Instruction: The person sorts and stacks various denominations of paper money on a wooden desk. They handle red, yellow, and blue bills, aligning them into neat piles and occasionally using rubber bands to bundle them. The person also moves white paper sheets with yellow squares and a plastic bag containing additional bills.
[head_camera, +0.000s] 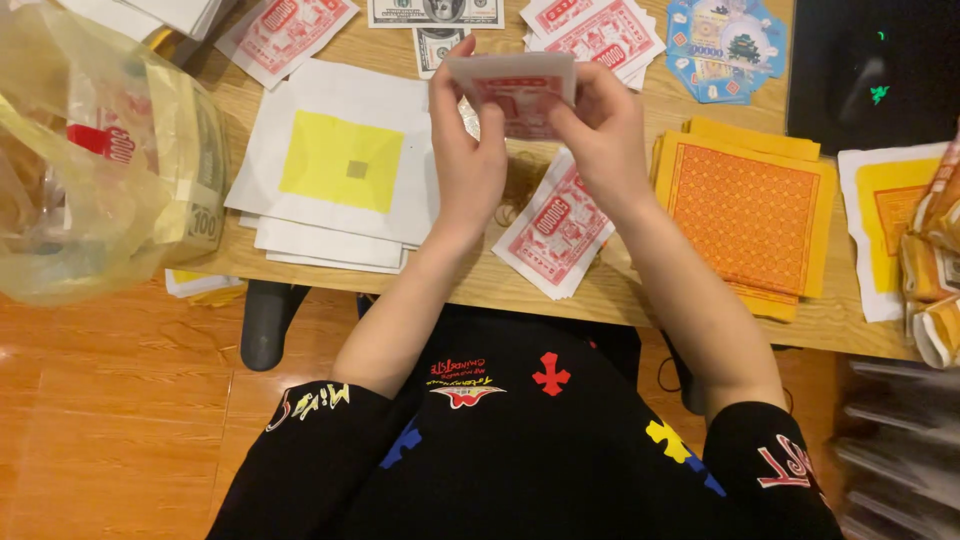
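Note:
Both my hands hold a small bundle of red-and-white paper notes (515, 92) above the wooden table (610, 290). My left hand (465, 150) grips the bundle's left edge with thumb and fingers. My right hand (600, 125) pinches its right side. Below my hands a fanned stack of the same red-and-white notes (553, 230) lies on the table. More such notes (285, 30) lie at the far edge.
White sheets with a yellow square (340, 160) lie at the left, orange patterned sheets (745, 210) at the right. A yellowish plastic bag of note bundles (95, 160) sits far left. Blue octagonal papers (725, 45) and a black mat (875, 70) are at the back right.

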